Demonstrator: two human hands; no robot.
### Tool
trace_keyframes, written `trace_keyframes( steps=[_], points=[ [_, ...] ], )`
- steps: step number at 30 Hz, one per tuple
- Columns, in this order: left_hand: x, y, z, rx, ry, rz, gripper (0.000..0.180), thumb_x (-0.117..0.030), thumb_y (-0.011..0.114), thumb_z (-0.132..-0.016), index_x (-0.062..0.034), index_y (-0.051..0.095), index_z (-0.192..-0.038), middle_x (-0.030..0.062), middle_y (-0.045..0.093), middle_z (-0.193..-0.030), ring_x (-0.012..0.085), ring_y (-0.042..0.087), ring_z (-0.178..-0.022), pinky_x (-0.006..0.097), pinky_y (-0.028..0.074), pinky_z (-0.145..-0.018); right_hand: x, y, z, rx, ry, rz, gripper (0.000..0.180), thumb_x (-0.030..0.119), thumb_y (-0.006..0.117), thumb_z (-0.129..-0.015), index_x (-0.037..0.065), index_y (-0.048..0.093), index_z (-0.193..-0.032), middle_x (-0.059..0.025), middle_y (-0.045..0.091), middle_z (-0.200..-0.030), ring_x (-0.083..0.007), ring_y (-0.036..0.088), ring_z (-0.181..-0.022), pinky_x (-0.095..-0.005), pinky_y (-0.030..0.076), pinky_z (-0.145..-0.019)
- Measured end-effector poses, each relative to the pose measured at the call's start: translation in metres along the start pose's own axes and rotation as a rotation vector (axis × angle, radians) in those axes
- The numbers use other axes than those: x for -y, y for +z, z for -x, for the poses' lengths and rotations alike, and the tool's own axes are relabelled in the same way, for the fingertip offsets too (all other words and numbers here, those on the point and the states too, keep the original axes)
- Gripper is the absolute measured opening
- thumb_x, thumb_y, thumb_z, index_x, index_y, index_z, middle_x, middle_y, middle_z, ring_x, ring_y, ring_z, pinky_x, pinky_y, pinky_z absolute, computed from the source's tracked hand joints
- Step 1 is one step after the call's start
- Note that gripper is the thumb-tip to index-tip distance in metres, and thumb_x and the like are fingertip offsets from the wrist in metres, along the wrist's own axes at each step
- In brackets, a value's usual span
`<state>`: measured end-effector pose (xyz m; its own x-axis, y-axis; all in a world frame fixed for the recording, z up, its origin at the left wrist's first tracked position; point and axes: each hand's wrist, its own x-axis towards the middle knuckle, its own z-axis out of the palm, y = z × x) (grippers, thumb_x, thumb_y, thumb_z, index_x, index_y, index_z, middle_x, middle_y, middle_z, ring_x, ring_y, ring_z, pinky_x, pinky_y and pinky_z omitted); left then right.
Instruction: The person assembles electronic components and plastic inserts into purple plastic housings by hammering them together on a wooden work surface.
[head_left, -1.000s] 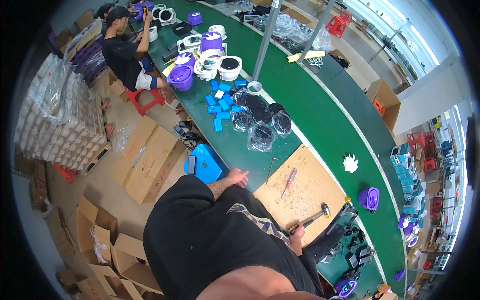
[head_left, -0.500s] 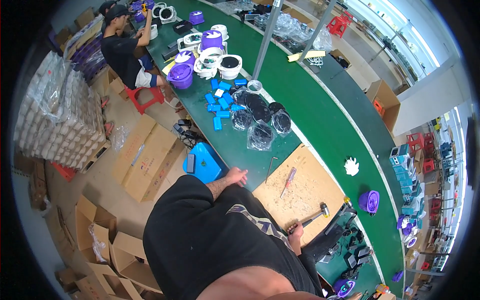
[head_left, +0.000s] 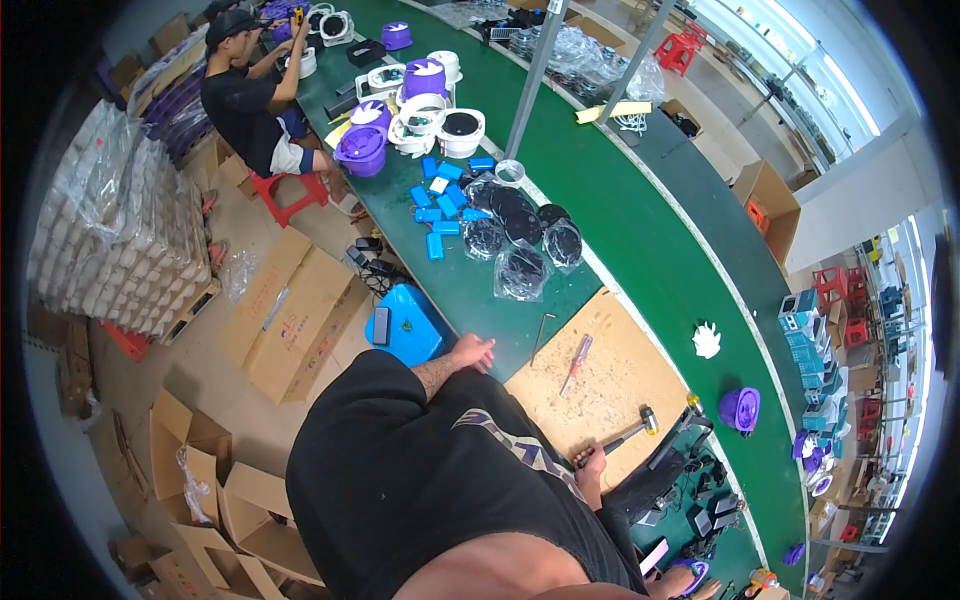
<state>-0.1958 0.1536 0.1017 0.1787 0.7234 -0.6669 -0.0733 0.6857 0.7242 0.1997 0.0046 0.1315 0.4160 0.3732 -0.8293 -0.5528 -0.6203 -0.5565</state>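
My left hand (head_left: pixel 472 352) rests at the near edge of the green table (head_left: pixel 478 308), fingers stretched out and holding nothing. My right hand (head_left: pixel 592 465) is closed round the handle of a mallet (head_left: pixel 632 430), whose black and yellow head lies over the right part of a worn brown board (head_left: pixel 560 430). On the board lies a screwdriver (head_left: pixel 577 364) with a clear-and-red handle, apart from both hands. An L-shaped hex key (head_left: pixel 541 338) lies at the board's left edge, between my left hand and the screwdriver.
Blue battery packs (head_left: pixel 447 207) and black round parts in plastic (head_left: pixel 520 270) lie farther along the table. A green conveyor (head_left: pixel 640 225) carries a white leaf-shaped part (head_left: pixel 706 340) and a purple housing (head_left: pixel 739 410). A co-worker (head_left: pixel 245 105) sits at the far left. Black adapters (head_left: pixel 715 510) lie at right.
The white part and purple housing have shifted slightly nearer along the conveyor. Another person's hand now shows by a purple piece at the lower right. My hands have stayed put.
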Motion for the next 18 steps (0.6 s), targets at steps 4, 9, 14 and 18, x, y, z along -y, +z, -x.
trace_keyframes(
  steps=[4,9,14,18],
  points=[
    [0.0007,-0.0004,-0.0008,0.003,0.000,0.001,0.046,-0.031,0.052,-0.094,0.0148,0.058,-0.087,0.0189,0.063,-0.081,0.0237,0.065,-0.061,0.036,0.057,-0.046,0.0000,-0.0006,-0.0011,0.001,0.000,0.018,0.020,0.020,0.053,-0.080,0.012,0.044,-0.064,-0.0044,0.044,-0.053,-0.0188,0.042,-0.042,-0.0310,0.038,-0.040],
    [0.0008,0.0005,-0.0005,0.000,0.017,-0.001,0.047,-0.031,0.052,-0.094,0.0146,0.058,-0.086,0.0188,0.063,-0.079,0.0240,0.065,-0.060,0.036,0.056,-0.046,0.0008,0.0000,0.0014,-0.012,-0.004,0.024,0.020,0.020,0.053,-0.080,0.012,0.044,-0.064,-0.0046,0.045,-0.053,-0.0186,0.043,-0.043,-0.0310,0.038,-0.040],
    [0.0018,-0.0011,-0.0011,-0.003,0.016,-0.007,0.047,-0.031,0.052,-0.094,0.0147,0.058,-0.086,0.0192,0.063,-0.078,0.0244,0.065,-0.060,0.036,0.056,-0.045,0.0012,0.0013,0.0036,-0.003,-0.010,0.021,0.020,0.020,0.053,-0.080,0.011,0.044,-0.065,-0.0045,0.045,-0.054,-0.0186,0.043,-0.044,-0.0310,0.038,-0.041],
    [0.0028,0.0001,-0.0023,-0.004,0.014,-0.004,0.047,-0.031,0.052,-0.094,0.0147,0.059,-0.086,0.0195,0.063,-0.078,0.0247,0.065,-0.060,0.036,0.056,-0.045,0.0012,-0.0003,0.0050,0.010,-0.002,0.013,0.019,0.020,0.053,-0.080,0.012,0.044,-0.065,-0.0042,0.045,-0.054,-0.0185,0.043,-0.044,-0.0311,0.038,-0.041]
  ],
)
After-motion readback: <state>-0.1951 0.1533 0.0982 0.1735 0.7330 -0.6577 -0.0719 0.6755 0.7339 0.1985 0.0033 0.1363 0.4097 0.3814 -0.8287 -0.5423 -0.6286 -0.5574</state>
